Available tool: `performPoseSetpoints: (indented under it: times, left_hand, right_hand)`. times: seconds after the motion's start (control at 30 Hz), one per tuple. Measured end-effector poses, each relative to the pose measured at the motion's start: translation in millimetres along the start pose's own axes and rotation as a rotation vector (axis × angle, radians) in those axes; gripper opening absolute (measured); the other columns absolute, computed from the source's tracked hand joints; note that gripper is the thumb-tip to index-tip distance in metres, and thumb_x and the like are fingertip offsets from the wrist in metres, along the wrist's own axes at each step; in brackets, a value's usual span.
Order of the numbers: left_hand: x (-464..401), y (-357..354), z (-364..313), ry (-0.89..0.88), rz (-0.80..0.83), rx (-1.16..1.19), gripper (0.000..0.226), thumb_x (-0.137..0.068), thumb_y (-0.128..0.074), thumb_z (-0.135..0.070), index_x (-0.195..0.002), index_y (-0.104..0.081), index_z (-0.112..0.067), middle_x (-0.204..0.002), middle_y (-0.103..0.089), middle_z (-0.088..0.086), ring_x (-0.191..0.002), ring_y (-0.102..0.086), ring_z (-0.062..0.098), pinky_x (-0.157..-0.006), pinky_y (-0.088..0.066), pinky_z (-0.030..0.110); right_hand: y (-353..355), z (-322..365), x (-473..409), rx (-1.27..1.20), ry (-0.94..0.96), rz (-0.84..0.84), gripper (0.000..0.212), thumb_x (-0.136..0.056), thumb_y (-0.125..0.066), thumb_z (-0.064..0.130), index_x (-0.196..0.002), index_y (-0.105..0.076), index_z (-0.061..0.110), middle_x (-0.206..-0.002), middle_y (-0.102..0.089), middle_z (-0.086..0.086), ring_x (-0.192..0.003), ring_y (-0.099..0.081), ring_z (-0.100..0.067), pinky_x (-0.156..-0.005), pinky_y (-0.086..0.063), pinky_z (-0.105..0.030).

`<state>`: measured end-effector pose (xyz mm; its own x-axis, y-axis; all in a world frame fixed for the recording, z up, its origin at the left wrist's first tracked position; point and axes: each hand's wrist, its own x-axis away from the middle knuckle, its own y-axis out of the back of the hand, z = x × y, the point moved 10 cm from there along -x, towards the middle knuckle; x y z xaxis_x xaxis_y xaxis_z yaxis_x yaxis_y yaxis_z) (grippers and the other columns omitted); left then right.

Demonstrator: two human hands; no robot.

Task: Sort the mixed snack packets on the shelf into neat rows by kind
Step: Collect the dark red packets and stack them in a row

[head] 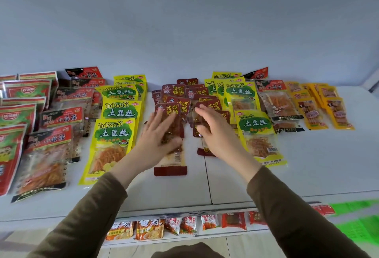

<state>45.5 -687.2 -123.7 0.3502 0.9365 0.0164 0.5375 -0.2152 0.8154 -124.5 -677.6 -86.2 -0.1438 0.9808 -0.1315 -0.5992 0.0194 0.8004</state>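
centrally, on the white shelf (pixel 307 175), glossy dark-red packets (pixel 174 112) lie overlapped. the left hand (pixel 162 134) presses one flat, fingers straight; the right hand (pixel 213 132) pinches another. yellow crinkly packets (pixel 114 134) marked "tudousi" flank them.

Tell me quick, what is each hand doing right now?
Left hand: open, straight fingers pressing flat on a dark red plastic snack packet.
Right hand: fingers curled over the pile of dark red packets; whether it grips one cannot be told.

about nine yellow-green packets (pixel 114 132), six black-red packets (pixel 61 118), four orange packets (pixel 320 110), two hands (pixel 158 134).
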Motion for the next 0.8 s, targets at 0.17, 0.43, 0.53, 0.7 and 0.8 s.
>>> performPoseSetpoints:
  times: [0.17,0.43,0.53,0.7,0.8]
  left_hand:
    - [-24,23,28,0.298,-0.168,0.593,0.06,-0.102,-0.056,-0.046,-0.156,-0.033,-0.033,-0.145,-0.057,0.006,-0.122,-0.065,0.027,-0.101,-0.055,0.054]
    - [-25,13,32,0.364,-0.047,0.388,0.066,-0.085,-0.056,-0.07,-0.143,-0.041,-0.044,-0.133,-0.066,0.0,-0.119,-0.065,0.029,-0.108,-0.048,0.052]
    - [-31,21,30,0.43,-0.13,0.714,0.044,-0.105,-0.055,-0.042,-0.146,-0.04,-0.036,-0.128,-0.063,-0.006,-0.114,-0.064,0.02,-0.091,-0.051,0.022]
    - [-64,29,33,0.506,-0.191,0.971,0.046,-0.109,-0.048,-0.029,-0.153,-0.039,-0.017,-0.124,-0.07,0.006,-0.096,-0.074,0.016,-0.062,-0.058,0.024]
    - [-72,28,36,0.497,-0.195,0.978,0.031,-0.108,-0.048,-0.028,-0.137,-0.055,-0.02,-0.119,-0.073,0.011,-0.099,-0.075,0.027,-0.08,-0.063,0.043]
  right_hand:
    - [-38,25,-12,-0.698,-0.323,-0.017,0.061,-0.109,-0.048,0.03,-0.163,-0.021,0.028,-0.169,-0.022,0.006,-0.154,-0.023,-0.014,-0.125,-0.023,-0.039]
    - [-57,18,-30,-0.691,-0.33,-0.084,0.058,-0.109,-0.047,0.03,-0.162,-0.025,0.026,-0.164,-0.033,0.002,-0.15,-0.033,-0.018,-0.122,-0.032,-0.043]
    - [-52,16,-42,-0.755,-0.338,-0.103,0.058,-0.109,-0.044,0.033,-0.163,-0.022,0.026,-0.168,-0.025,0.005,-0.154,-0.026,-0.015,-0.125,-0.026,-0.042]
    - [-50,23,-68,-0.792,-0.402,-0.104,0.061,-0.11,-0.042,0.034,-0.164,-0.017,0.022,-0.17,-0.019,0.0,-0.156,-0.02,-0.021,-0.124,-0.021,-0.04]
    - [-57,29,-73,-0.773,-0.4,-0.084,0.059,-0.11,-0.041,0.033,-0.164,-0.02,0.022,-0.17,-0.021,-0.001,-0.156,-0.021,-0.022,-0.124,-0.021,-0.041]
